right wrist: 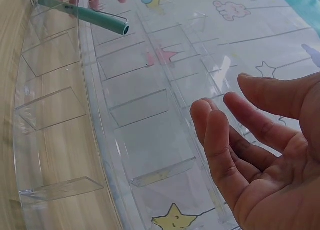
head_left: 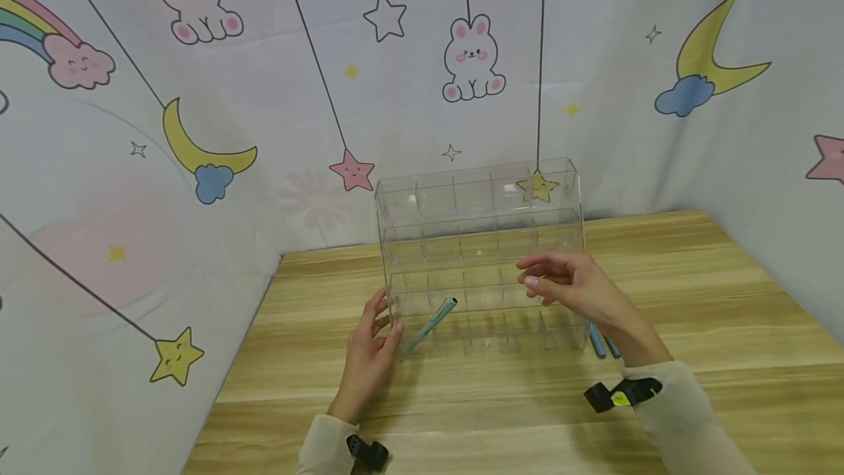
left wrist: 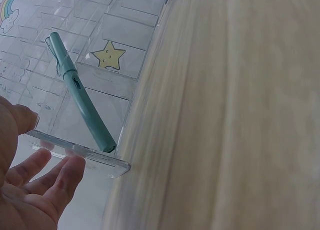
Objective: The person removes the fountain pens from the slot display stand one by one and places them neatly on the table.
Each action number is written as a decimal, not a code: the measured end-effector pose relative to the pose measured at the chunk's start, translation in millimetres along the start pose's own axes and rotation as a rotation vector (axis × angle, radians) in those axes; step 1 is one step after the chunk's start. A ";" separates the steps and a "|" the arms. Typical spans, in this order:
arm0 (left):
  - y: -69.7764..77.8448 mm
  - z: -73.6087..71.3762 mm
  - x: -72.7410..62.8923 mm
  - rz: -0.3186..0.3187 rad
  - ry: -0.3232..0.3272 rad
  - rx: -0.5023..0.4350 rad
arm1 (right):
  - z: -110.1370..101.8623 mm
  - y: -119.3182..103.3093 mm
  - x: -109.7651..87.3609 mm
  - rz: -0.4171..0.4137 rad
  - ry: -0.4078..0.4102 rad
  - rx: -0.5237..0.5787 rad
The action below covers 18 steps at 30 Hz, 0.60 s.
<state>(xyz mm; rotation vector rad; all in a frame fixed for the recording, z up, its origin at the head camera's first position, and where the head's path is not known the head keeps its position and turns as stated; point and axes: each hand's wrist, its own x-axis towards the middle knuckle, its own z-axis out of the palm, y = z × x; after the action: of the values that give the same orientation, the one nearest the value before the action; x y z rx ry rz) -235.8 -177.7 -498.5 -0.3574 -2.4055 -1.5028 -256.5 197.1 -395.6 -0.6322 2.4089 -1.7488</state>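
A clear acrylic pen rack [head_left: 481, 262] with rows of small compartments stands on the table. A green pen [head_left: 430, 325] leans at a slant in its bottom left compartment, cap end up; in the left wrist view the green pen [left wrist: 85, 99] has a clip on its cap. My left hand [head_left: 371, 354] holds the rack's left side wall, thumb at the front edge and fingers along the outside. My right hand [head_left: 570, 288] hovers in front of the rack's right half, fingers loosely bent with nothing between them, as the right hand [right wrist: 265, 150] also shows up close.
Two blue pens [head_left: 596, 341] lie on the wooden table [head_left: 501, 416] by the rack's lower right corner, partly hidden by the right forearm. A white curtain [head_left: 283, 94] printed with rabbits, stars and moons hangs behind and at both sides.
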 end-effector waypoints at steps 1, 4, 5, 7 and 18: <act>-0.1 -0.1 0.0 0.000 0.001 0.000 | 0.6 -0.1 0.1 0.001 -0.001 -0.003; -0.5 -0.1 0.0 0.004 0.002 -0.004 | 2.6 -0.5 0.2 0.011 -0.004 -0.011; -0.4 -0.1 0.0 0.005 0.002 -0.006 | 3.3 -0.8 0.1 0.015 -0.005 -0.014; -0.1 -0.2 -0.1 0.003 0.002 -0.007 | 4.9 -1.5 -0.1 0.023 -0.005 -0.016; -0.7 -0.1 0.0 0.007 0.006 -0.002 | 9.8 -2.8 0.3 0.045 -0.012 -0.012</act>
<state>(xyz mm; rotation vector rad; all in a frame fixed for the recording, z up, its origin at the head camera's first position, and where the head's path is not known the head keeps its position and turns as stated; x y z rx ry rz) -236.1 -178.1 -499.0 -0.3612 -2.3956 -1.5012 -252.9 187.5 -396.3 -0.5831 2.4084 -1.7089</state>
